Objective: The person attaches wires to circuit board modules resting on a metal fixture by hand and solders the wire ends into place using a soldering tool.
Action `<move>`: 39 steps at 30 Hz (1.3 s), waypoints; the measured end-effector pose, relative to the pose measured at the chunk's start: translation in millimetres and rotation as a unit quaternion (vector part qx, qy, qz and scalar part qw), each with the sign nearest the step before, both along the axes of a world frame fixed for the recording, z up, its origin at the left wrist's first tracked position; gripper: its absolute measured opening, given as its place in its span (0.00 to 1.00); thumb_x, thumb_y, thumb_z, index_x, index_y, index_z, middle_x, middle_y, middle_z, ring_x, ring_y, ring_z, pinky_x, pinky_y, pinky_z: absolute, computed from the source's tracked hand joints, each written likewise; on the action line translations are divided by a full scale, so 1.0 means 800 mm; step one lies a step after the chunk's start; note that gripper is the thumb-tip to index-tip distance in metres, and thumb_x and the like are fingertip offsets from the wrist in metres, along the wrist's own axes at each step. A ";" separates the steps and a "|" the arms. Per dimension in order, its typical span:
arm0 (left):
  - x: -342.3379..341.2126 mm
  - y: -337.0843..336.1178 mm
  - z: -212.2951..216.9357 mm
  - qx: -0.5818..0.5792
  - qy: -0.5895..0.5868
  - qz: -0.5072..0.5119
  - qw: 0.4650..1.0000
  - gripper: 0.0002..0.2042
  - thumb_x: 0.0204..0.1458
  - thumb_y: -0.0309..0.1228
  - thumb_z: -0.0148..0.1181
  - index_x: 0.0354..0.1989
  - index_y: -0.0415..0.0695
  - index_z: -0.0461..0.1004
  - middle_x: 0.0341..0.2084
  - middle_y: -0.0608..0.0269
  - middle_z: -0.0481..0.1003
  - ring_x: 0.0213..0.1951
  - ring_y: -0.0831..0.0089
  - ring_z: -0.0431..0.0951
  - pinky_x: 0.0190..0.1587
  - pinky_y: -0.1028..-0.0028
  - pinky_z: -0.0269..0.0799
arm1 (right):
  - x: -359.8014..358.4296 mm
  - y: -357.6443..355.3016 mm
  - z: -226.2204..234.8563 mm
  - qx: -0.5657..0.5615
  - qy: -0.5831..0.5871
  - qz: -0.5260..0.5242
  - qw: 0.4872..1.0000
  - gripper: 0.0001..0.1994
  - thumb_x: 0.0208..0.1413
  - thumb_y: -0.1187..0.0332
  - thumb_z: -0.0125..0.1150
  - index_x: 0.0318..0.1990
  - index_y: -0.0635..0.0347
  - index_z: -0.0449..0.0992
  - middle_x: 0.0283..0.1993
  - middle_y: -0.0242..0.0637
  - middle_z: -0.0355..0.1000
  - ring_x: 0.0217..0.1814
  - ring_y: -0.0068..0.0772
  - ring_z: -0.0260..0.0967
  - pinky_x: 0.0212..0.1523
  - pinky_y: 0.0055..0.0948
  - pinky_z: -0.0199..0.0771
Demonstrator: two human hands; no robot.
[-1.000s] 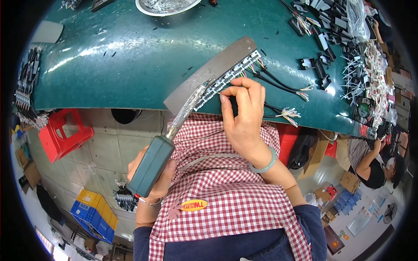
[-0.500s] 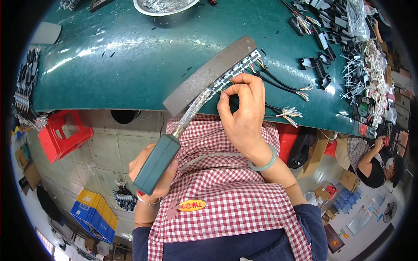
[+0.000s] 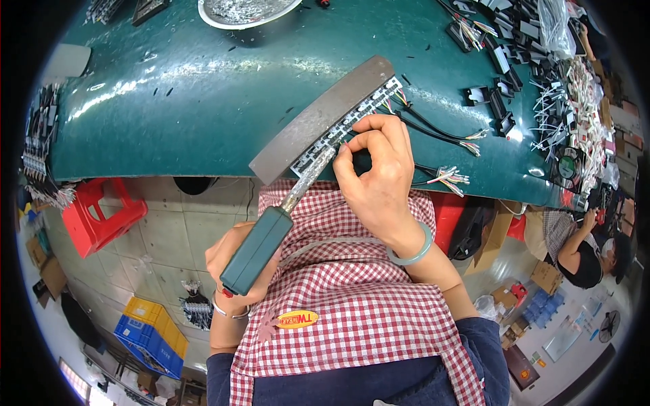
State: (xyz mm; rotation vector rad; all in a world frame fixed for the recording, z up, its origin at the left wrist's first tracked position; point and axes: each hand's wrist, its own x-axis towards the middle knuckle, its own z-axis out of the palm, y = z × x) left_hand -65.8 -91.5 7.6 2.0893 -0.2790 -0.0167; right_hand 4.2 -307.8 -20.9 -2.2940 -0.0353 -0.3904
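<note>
My left hand (image 3: 238, 260) is wrapped round the green handle of a soldering gun (image 3: 257, 252). Its metal barrel slants up to the right, and the end meets a strip of small black-and-white circuit boards (image 3: 313, 157). The strip lies along the near side of a thick grey-brown bar (image 3: 321, 118) at the table edge. Over the boards my right hand (image 3: 379, 172) is closed in a pinch on a thin wire (image 3: 344, 143), its far end hidden by the fingers. Black cables (image 3: 433, 128) with bared coloured ends run from the strip to the right.
On the green table (image 3: 183, 128) stands a metal bowl (image 3: 249, 12) at the back. Black plastic housings (image 3: 500, 108) and white wire bundles (image 3: 586, 128) crowd the right side. More cabled boards (image 3: 40, 145) lie far left. A red stool (image 3: 101, 216) is below the left edge; a co-worker (image 3: 583, 260) sits at right.
The soldering gun has shifted a little right along the strip, uncovering the boards at its near left end. My right hand has barely moved.
</note>
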 end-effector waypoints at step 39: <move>-0.006 0.014 -0.002 0.036 -0.017 0.035 0.999 0.11 0.36 0.21 0.67 0.32 0.33 0.79 0.30 0.48 0.79 0.29 0.58 0.82 0.33 0.70 0.78 | -0.001 -0.004 0.001 0.016 0.020 0.010 1.000 0.05 0.41 0.80 0.65 0.25 0.67 0.74 0.39 0.41 0.69 0.41 0.41 0.68 0.43 0.34 0.69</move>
